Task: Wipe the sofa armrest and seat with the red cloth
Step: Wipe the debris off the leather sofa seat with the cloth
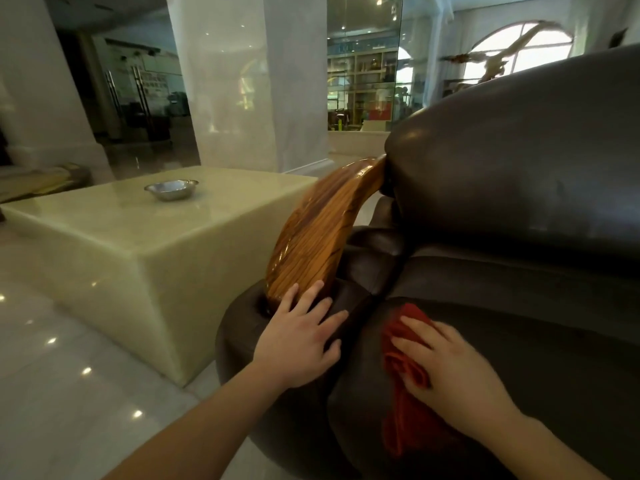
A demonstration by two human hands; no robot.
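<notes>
The red cloth [403, 372] is seen on the dark leather seat [519, 341], at about 5 o'clock in the view, bunched and trailing down over the seat's front edge. It is pressed flat under the right hand [450, 362], whose fingers are spread and laid on top, not curled round the fabric; the palm is open and nothing is clenched. The left hand [301, 337] is placed at 6 o'clock, open with fingers splayed, resting on the rounded leather front of the armrest [242, 334]; its fingertips touch the base of the glossy wooden arm piece [318, 230], which is held by nothing. That wooden piece curves up toward 1 o'clock, where it meets the leather backrest [519, 161]. A pale stone block table [138, 237] is seen at 9 o'clock, just beside the sofa, with a small metal dish [170, 189] on top. A white column [242, 81] stands at 11 o'clock behind the table. A glossy tiled floor [52, 375] with light reflections is seen at 8 o'clock.
</notes>
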